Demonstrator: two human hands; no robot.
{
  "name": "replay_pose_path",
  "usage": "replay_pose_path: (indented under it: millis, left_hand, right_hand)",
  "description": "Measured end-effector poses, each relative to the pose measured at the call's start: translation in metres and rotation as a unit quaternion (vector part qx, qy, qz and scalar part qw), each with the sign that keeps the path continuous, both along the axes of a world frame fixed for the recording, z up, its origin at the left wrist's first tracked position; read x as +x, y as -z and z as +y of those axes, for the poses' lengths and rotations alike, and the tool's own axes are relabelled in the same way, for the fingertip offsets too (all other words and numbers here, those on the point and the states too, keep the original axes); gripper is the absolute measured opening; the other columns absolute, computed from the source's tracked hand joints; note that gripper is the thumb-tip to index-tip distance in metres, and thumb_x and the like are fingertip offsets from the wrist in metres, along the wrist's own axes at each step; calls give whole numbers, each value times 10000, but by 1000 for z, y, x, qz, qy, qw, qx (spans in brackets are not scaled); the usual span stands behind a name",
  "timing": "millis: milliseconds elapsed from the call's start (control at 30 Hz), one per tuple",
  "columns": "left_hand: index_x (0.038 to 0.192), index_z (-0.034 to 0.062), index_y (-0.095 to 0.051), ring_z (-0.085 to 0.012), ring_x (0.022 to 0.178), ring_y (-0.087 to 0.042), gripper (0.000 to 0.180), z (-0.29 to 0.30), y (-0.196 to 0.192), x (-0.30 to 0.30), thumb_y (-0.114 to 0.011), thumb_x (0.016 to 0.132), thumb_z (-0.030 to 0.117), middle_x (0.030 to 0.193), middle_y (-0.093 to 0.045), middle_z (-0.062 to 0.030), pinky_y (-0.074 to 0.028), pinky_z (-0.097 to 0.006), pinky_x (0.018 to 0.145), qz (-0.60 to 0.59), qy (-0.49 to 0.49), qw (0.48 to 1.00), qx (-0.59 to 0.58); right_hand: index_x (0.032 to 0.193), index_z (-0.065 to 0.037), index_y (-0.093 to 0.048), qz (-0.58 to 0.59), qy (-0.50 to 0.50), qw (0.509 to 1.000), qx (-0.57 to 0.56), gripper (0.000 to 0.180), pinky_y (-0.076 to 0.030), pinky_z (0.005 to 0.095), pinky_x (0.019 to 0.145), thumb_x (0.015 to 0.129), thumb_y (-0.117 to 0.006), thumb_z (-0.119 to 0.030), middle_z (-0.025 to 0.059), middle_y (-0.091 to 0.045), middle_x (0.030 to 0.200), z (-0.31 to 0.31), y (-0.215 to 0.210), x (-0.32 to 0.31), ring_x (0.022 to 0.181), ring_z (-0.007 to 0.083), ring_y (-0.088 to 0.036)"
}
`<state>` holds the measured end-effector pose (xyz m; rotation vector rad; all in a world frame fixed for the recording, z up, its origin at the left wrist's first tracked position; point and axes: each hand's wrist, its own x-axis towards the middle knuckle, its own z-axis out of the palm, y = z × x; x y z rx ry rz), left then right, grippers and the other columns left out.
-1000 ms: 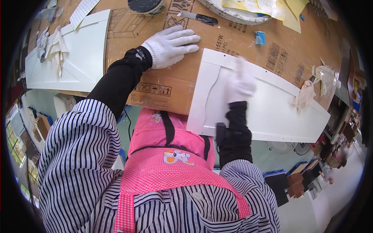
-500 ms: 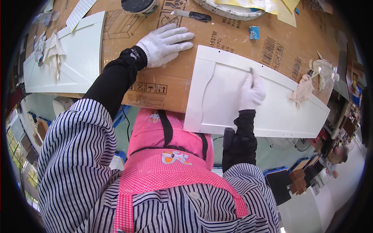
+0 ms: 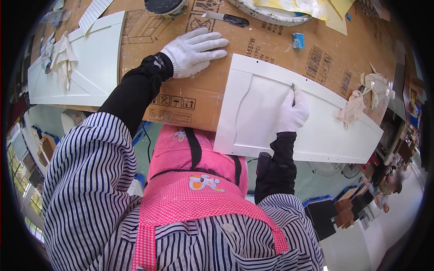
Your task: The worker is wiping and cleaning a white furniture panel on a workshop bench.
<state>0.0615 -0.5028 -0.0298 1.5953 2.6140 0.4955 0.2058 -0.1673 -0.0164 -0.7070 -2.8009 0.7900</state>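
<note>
My right hand (image 3: 293, 110) grips a small scraper (image 3: 293, 86) against the white cabinet door (image 3: 271, 122); my left hand (image 3: 195, 50) lies flat, fingers spread, on the cardboard-covered counter (image 3: 190, 97).

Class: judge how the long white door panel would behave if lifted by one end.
The white door panel looks rigid and flat, so probably stiff. Its length suggests awkward leverage. It overhangs the cardboard-covered table, so it might tip.

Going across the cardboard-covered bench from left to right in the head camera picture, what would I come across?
White door panel with a rag on it → gloved left hand flat on the cardboard → white cabinet door → gloved right hand holding a thin tool against it → crumpled rag.
</note>
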Motion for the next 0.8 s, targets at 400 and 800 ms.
replay_pose_path:
  millis: [400,800]
  left_hand:
    - [1369,188,-594,-275,1444,-442,499,0,-1,-1,-691,883,142,1552,-486,-48,-339,-481,1233,-3,0,1000,2]
    - [1376,181,-590,-278,1442,-444,491,-1,0,0,-681,896,143,1540,-499,-57,-341,-483,1231,4,0,1000,3]
  right_hand:
    - [1192,-66,-752,73,-67,995,-15,258,-550,370,811,955,-657,-102,148,-727,975,-3,8,2,870,282,-698]
    - [1220,-87,-746,49,-22,997,60,286,-554,364,791,948,-659,-109,126,-730,956,30,16,-6,835,267,-709]
